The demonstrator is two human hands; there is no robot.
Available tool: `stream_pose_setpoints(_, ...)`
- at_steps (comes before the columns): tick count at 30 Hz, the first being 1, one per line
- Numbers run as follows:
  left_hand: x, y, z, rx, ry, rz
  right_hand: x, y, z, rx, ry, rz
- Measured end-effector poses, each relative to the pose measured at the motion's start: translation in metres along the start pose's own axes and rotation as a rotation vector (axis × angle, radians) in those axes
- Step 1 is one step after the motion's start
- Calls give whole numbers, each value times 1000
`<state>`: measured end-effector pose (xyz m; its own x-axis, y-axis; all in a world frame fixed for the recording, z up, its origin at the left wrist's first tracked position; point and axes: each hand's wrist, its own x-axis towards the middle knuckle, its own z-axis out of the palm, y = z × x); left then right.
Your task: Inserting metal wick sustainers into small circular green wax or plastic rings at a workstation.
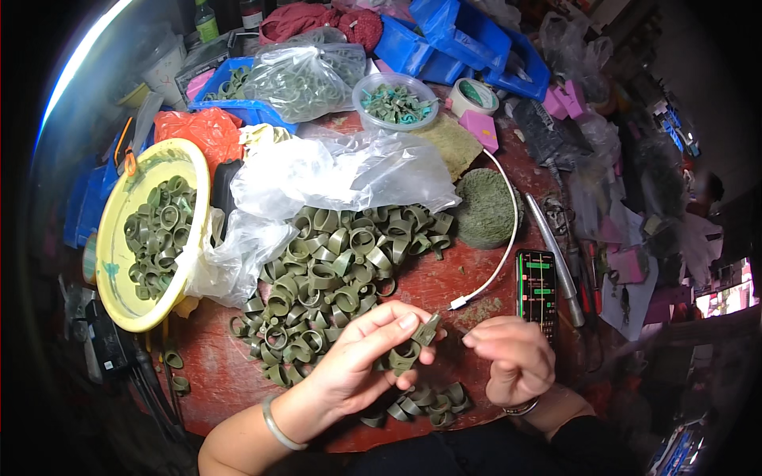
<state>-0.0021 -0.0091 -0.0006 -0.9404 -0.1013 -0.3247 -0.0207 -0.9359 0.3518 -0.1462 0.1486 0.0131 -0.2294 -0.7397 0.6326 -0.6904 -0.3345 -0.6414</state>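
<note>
Two green wax rings are in my left hand (381,351): one green ring (426,331) sits between thumb and fingertips, and a second green ring (405,357) lies lower against the fingers. My right hand (515,360) is raised to the right of them with its fingers curled; whether it holds anything small does not show. A large heap of green rings (321,285) covers the red tabletop (214,381) beyond my left hand. A smaller group of green rings (440,404) lies near the table's front edge, below and between my hands.
A yellow basin (199,238) of rings stands left. Clear plastic bags (345,172) lie behind the heap. A round green block (488,208), a white cable (506,250), a smartphone (537,291) and a metal ring mandrel (553,256) are right. Blue trays (464,35) stand at the back.
</note>
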Motion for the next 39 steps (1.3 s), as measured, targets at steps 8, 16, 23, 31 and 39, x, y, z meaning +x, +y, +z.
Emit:
stream_pose_setpoints(8,-55,108,0,1279,1033,1375,14,-4,15,68,-28,324)
stream_pose_setpoints(16,-74,150,-17,2396,1414,1558,25,5,30,4,-517,102)
stream_pose_setpoints(23,-16,49,17,1693,181,1126,22,9,28,58,-368,159)
stream_pose_setpoints(31,1,7,-3,1422,-40,780,15,4,8,739,-103,678)
stream_pose_setpoints(39,-6,2,-3,587,37,322,12,6,-11,385,-109,362)
